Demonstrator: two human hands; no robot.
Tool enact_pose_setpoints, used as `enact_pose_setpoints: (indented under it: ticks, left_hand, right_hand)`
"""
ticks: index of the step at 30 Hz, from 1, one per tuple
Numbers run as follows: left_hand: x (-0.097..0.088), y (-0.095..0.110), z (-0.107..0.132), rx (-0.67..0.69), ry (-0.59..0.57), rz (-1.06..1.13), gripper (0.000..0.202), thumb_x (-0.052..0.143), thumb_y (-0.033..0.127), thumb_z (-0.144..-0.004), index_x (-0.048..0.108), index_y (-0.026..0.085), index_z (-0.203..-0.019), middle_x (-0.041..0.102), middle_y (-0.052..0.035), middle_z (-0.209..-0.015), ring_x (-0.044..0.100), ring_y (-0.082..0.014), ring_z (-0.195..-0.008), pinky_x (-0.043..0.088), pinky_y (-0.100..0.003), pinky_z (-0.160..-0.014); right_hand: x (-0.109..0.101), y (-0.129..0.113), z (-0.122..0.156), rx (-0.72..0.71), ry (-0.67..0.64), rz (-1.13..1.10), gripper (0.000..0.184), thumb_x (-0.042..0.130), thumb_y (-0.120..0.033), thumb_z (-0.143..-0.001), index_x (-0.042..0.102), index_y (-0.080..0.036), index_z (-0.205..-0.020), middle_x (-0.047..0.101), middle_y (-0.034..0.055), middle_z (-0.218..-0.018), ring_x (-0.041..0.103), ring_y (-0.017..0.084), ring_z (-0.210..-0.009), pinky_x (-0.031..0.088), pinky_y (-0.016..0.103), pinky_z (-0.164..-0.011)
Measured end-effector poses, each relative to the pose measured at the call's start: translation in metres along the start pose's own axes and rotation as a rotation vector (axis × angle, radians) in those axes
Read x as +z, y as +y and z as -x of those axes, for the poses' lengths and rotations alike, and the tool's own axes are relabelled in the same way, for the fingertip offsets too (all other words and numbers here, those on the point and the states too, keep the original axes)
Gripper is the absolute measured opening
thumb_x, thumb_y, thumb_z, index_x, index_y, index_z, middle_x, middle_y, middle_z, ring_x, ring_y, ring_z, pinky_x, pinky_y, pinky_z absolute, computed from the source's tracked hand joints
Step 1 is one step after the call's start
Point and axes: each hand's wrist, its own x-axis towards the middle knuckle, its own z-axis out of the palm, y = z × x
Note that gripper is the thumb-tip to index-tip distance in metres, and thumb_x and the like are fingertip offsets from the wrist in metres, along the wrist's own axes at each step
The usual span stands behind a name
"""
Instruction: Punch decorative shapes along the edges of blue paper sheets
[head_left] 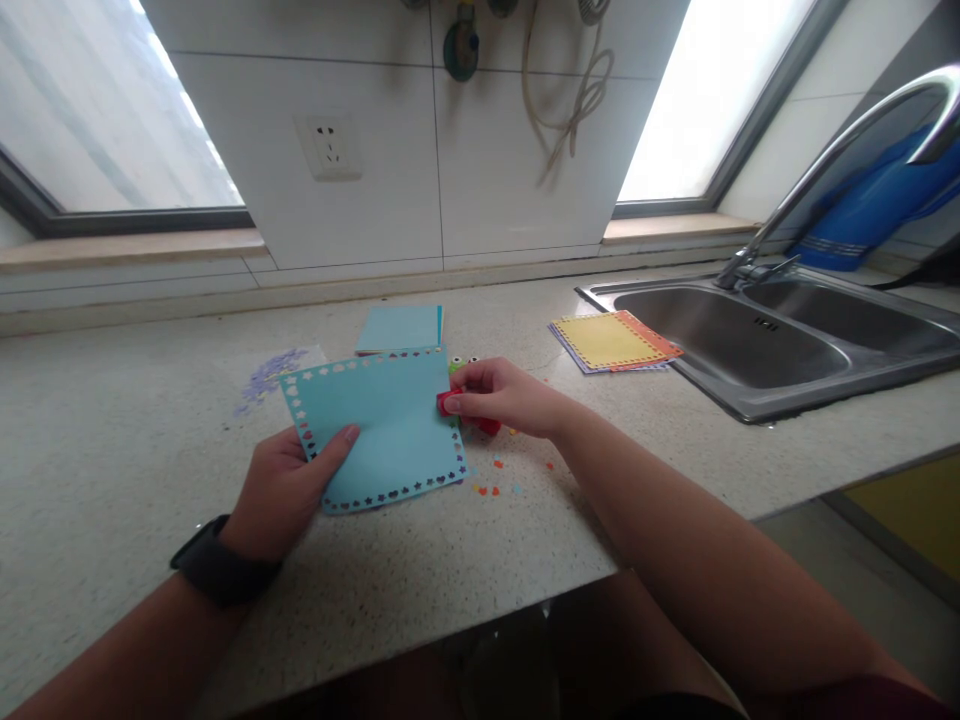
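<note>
Between the thumb and fingers of my left hand (281, 485) is a light-blue sheet of paper (382, 430), tilted above the counter. Small star, heart and other shapes are cut out along its edges. At the sheet's right edge, my right hand (506, 395) is closed on a small red paper punch (448, 402). Just behind those fingers, a green object with two round eyes (456, 365) shows in part. A second red piece (489, 426) lies below the right hand, mostly covered. Orange and blue paper bits (489, 491) are scattered beside the sheet.
A stack of blue paper (401, 328) lies behind the sheet. Purple punched bits (274, 380) form a heap at the left. Yellow, orange and purple bordered sheets (611, 342) rest near the steel sink (720, 330) with its tall tap (832, 150). The counter's front edge is close to me.
</note>
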Motion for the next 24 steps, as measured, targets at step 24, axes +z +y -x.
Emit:
enact_pose_setpoints:
  ticks: [24]
  left_hand:
    - [-0.0024, -0.0031, -0.0004, 0.016, -0.02, 0.021, 0.038, 0.078, 0.051, -0.075, 0.076, 0.02, -0.098, 0.08, -0.0061, -0.1, 0.075, -0.0269, -0.083, 0.063, -0.036, -0.072]
  right_hand:
    - [0.002, -0.0027, 0.0, -0.013, -0.027, -0.031, 0.035, 0.072, -0.048, -0.084, 0.062, -0.015, -0.079, 0.05, -0.0054, -0.062, 0.044, 0.007, -0.05, 0.035, 0.022, -0.044]
